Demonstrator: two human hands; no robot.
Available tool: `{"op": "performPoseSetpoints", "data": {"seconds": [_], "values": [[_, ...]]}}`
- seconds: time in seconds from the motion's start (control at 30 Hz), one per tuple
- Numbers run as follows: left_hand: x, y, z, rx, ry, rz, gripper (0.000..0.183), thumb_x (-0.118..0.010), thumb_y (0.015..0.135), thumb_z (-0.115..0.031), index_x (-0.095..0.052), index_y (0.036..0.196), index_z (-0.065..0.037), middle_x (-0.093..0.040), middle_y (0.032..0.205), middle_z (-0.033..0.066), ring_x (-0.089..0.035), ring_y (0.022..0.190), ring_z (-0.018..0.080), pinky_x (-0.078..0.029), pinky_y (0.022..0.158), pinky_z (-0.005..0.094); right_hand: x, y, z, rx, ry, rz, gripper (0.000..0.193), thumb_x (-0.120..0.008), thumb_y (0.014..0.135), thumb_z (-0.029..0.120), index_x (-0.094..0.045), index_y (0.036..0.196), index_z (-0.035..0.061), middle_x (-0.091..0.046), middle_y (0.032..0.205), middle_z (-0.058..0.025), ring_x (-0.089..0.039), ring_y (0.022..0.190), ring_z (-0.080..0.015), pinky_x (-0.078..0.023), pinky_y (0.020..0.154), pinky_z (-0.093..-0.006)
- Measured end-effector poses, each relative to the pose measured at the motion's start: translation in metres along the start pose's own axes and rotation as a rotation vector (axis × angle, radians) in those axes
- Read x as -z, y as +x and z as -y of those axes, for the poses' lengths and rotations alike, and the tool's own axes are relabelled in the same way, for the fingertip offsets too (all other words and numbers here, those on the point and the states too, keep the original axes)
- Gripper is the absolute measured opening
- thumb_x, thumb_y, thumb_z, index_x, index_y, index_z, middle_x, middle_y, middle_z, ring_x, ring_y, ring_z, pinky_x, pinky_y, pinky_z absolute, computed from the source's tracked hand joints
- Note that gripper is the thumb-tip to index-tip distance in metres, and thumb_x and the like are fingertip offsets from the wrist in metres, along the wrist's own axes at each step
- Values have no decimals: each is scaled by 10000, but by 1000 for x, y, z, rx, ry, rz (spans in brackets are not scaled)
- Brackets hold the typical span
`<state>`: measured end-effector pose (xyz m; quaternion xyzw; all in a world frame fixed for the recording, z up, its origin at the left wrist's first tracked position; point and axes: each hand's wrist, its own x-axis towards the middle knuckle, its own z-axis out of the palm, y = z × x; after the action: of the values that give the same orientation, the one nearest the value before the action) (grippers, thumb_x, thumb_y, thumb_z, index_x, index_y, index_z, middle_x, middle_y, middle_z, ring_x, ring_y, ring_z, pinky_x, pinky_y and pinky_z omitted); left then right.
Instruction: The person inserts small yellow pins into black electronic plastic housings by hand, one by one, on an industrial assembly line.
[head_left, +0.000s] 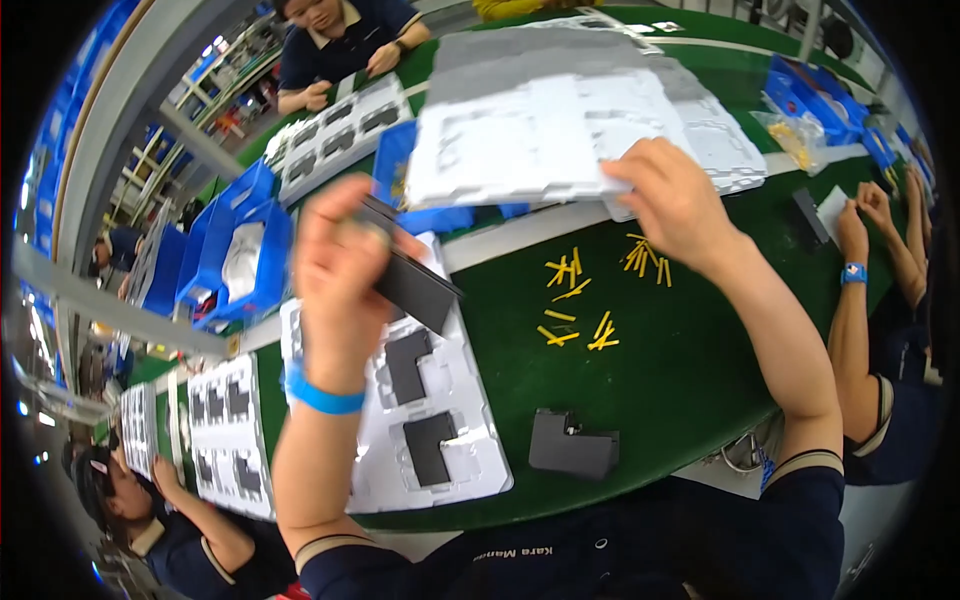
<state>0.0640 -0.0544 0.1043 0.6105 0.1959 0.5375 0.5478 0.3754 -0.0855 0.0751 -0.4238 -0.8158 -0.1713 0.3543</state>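
Observation:
My left hand (345, 265), blurred by motion, is closed around a black flat-sided part (420, 292) above a white moulded tray (475, 440). In that tray's pockets lie black L-shaped pieces (430, 448), partly hidden by my left arm. My right hand (670, 200) pinches the near edge of a white plastic tray (540, 140), raised toward the back of the table; whether more trays are in the grip cannot be told. A black L-shaped box (572, 443) rests on the green table (680, 370) close to me. Between my hands and that box lie several small piles of yellow strips (565, 268).
Blue bins (240, 250) stand at the left, and another blue bin (815, 100) at the back right beside a clear bag (795, 140). Co-workers sit across and on both sides. Another filled tray (340, 140) lies at the far left. A metal post (130, 310) crosses the left.

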Motion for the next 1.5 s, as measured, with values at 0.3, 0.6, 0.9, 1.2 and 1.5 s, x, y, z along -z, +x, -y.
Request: {"op": "performPoseSetpoints", "data": {"seconds": [0.3,0.6,0.9,1.2,1.5], "values": [[112,-44,-122,-114,318,-228,450,-532,900,-39,-404,1328,22,-553,1130,78,-600,962,175,-520,820,278,-13,14,199,549,500,70,205,-601,673,141,-626,834,16,-593,884,-62,-528,752,-149,-368,558,-251],[160,-91,-85,304,397,-290,398,-505,905,-16,-449,1297,24,-571,1070,83,-590,905,150,-478,831,256,-19,-9,262,474,493,179,199,-578,690,176,-615,791,9,-523,786,-23,-455,701,-129,-321,538,-217],[189,-87,-24,641,375,-210,483,-548,817,46,-468,1289,-10,-590,1030,85,-579,840,101,-482,663,216,-38,2,248,465,326,356,331,-582,723,217,-599,972,-1,-574,952,-76,-519,810,-170,-401,591,-278],[210,-46,16,581,763,-389,389,-689,771,-86,-570,1127,17,-632,850,76,-586,760,121,-454,627,223,-78,1,152,71,449,589,506,-674,784,299,-530,1205,57,-360,1393,-164,-306,1316,-334,-332,1042,-440],[200,-32,16,640,1134,-320,332,-726,736,-158,-623,1007,2,-637,824,84,-594,731,147,-463,636,257,-89,7,136,93,578,641,444,-648,820,290,-542,1209,105,-309,1443,-122,-275,1348,-275,-406,997,-374]]}}
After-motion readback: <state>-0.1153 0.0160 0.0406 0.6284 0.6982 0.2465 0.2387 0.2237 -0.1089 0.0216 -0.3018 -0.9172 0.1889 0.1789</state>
